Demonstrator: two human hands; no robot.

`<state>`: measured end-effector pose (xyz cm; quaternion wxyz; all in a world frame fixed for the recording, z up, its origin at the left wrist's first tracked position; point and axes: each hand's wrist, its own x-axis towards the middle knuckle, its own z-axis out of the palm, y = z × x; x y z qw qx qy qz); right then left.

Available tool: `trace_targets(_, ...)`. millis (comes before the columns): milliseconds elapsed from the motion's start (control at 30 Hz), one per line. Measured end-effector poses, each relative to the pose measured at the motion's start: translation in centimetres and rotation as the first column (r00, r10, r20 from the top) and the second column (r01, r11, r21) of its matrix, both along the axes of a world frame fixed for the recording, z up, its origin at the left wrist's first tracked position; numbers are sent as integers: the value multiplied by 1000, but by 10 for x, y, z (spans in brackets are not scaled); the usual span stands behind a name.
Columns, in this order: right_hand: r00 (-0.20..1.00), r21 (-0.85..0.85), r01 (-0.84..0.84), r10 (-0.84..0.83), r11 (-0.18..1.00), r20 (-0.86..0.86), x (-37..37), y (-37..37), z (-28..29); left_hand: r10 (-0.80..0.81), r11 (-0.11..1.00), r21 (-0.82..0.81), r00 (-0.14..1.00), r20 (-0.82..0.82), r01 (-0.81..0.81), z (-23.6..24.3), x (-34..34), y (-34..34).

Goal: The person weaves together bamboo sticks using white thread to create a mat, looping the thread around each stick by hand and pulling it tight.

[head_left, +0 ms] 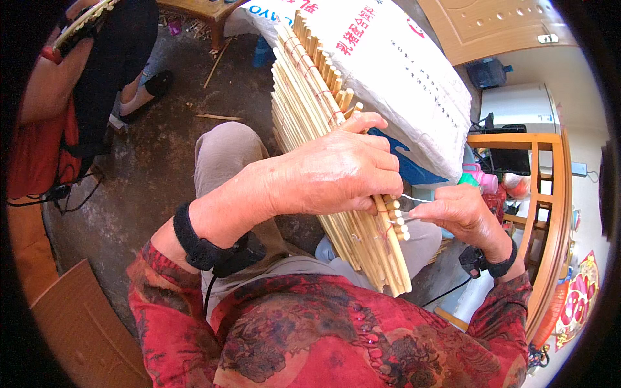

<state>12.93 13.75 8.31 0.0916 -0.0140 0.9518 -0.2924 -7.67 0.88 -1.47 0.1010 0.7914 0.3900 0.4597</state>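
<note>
A long mat of pale wooden sticks (296, 107), tied together in rows with thread, slants across my lap. Over its near part lies my left hand (343, 169), fingers curled round the sticks close to their cut ends. To the right of those ends, my right hand (460, 210) is closed in a pinch on a white string (416, 199). The string is taut between the stick ends and my right fingertips. My left palm hides where it passes among the sticks.
A large white woven sack (414, 77) stands just beyond the mat. At left sits another person in dark trousers (116, 58). Loose sticks (218, 118) lie on the dark floor. A wooden shelf frame (546, 213) and a pink bottle (482, 178) are at right.
</note>
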Motion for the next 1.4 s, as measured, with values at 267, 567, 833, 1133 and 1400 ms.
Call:
trace_targets(267,996,58,-66,69,996,-52,-1,-8,-7,-40,999,-11,999,14,41,-3,-1,-3)
trace_targets(567,994,106,-93,99,990,-56,-5,-14,-6,-44,999,34,998,44,43,-7,1,-5)
trace_targets(833,995,83,-84,88,993,-49,-7,-15,-8,-39,998,47,999,10,39,-7,1,-5)
trace_targets(1133,996,94,-74,77,993,-35,-9,-19,-7,-54,997,60,998,18,53,-7,-1,-3)
trace_targets(1400,998,65,-60,61,996,-26,-11,-20,-7,-42,996,77,999,10,41,-8,0,0)
